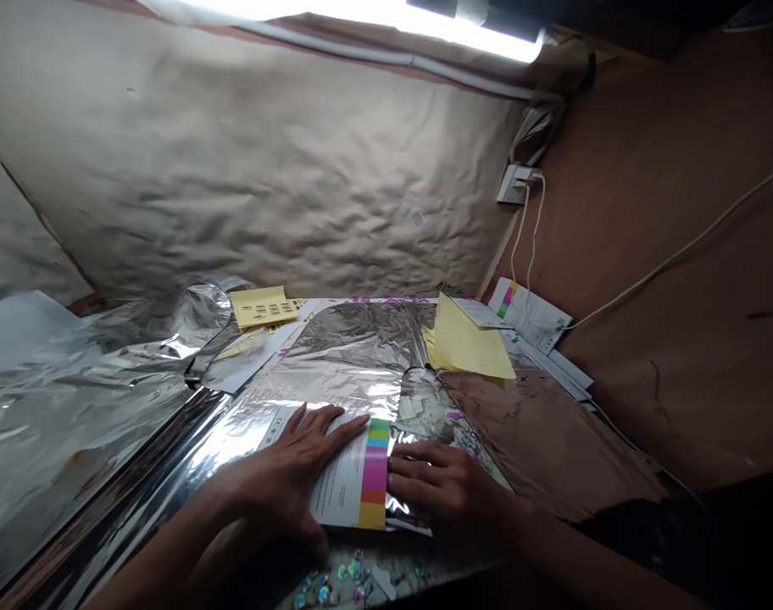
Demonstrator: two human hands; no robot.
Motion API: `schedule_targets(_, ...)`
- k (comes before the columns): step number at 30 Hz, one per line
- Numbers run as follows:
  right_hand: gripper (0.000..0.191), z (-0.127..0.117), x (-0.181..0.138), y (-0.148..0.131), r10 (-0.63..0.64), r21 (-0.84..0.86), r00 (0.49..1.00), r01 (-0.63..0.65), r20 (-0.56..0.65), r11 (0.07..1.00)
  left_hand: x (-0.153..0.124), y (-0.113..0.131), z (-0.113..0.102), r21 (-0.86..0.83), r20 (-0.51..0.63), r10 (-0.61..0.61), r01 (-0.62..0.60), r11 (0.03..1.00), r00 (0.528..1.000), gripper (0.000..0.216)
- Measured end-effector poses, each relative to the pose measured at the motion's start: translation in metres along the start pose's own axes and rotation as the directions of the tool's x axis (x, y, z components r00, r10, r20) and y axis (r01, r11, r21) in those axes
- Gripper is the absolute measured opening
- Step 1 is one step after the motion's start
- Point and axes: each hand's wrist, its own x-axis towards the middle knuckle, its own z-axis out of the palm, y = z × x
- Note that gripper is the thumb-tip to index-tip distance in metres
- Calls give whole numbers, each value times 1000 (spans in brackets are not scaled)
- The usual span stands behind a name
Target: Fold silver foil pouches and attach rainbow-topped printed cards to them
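Both hands unclenched, gripping nothing: left hand (296, 464) spread across the white printed card (341, 490), right hand (451, 476) laid flat at its colour-striped edge, over shiny foil (348, 374). Press lightly and evenly, squaring that straight edge before shifting any finger, to spare the foil creases. Smooth, flat rectangular card; crinkled, mirror-like foil; round iridescent bits (324, 595) scattered nearby on the surface (450, 566).

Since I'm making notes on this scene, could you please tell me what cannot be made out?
Head view:
Part of the card: hidden by the left hand.
Card's small print: too small and blurred.
What lies under the right hand: covered by it.
Part of the lamp: cut off by the top edge.
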Motion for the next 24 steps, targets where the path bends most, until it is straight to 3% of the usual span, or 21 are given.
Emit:
schedule_targets(2, 43, -10, 0, 4, 138, 42, 989, -140, 49, 989, 0, -1, 1, 24, -75, -53, 55, 998, 996, 132)
schedule_targets(4, 44, -20, -5, 9, 412, 160, 911, -409, 17, 898, 0, -2, 2, 55, -174, -115, 126, 990, 978, 134)
schedule_targets(6, 44, -25, -9, 15, 691, 422, 722, -637, 35, 645, 0, -3, 2, 84, -250, -145, 171, 982, 957, 137)
schedule_targets(7, 46, -26, -8, 17, 771, 569, 630, -670, 96, 477, 0, -3, 1, 99, -276, -144, 178, 979, 950, 137)
schedule_targets(8, 50, -24, -5, 19, 801, 693, 571, -652, 181, 309, 0, -3, 1, 114, -297, -137, 178, 977, 945, 136)
schedule_targets(9, 54, -22, 2, 20, 788, 784, 554, -601, 268, 156, 0, -3, 1, 128, -312, -125, 173, 977, 942, 135)
schedule_targets(12, 58, -13, 36, 20, 644, 875, 619, -449, 449, -178, 1, 0, 1, 159, -345, -94, 157, 975, 934, 133)
schedule_targets(14, 58, -9, 62, 21, 536, 861, 674, -404, 508, -309, 2, 2, 2, 174, -380, -85, 161, 972, 921, 134)
schedule_targets(16, 60, -7, 86, 23, 422, 831, 724, -406, 546, -379, 2, 2, 4, 186, -437, -83, 181, 966, 896, 135)
schedule_targets(21, 61, -7, 122, 32, 215, 769, 763, -503, 610, -395, 1, -2, 9, 226, -556, -79, 242, 944, 828, 133)
schedule_targets(24, 60, -7, 132, 35, 284, 842, 794, -485, 538, -237, 2, -2, 8, 207, -634, -148, 351, 913, 759, 131)
